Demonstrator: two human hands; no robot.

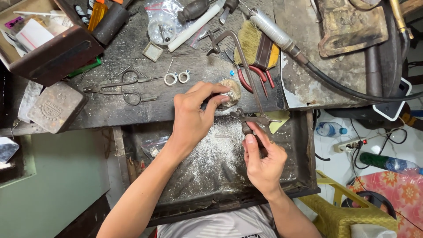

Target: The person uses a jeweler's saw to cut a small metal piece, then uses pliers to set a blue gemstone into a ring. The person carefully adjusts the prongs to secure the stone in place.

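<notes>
Broadly, a scarred dark wooden workbench (132, 103) fills the upper part of the view, with a blackened metal catch tray (295, 176) dusted with silver filings under its front edge. Over the tray, the right hand (263, 162) is clenched around the handle of a metal jeweller's saw frame (246, 79), which reaches up across the bench. At the bench's front edge, the left hand (194, 115) pinches a small silvery piece (225, 98) against a worn wooden bench peg (232, 90).

A jeweller's workshop: scarred bench (132, 105), pliers (253, 75), brush (257, 46) and filings tray (295, 176).
</notes>
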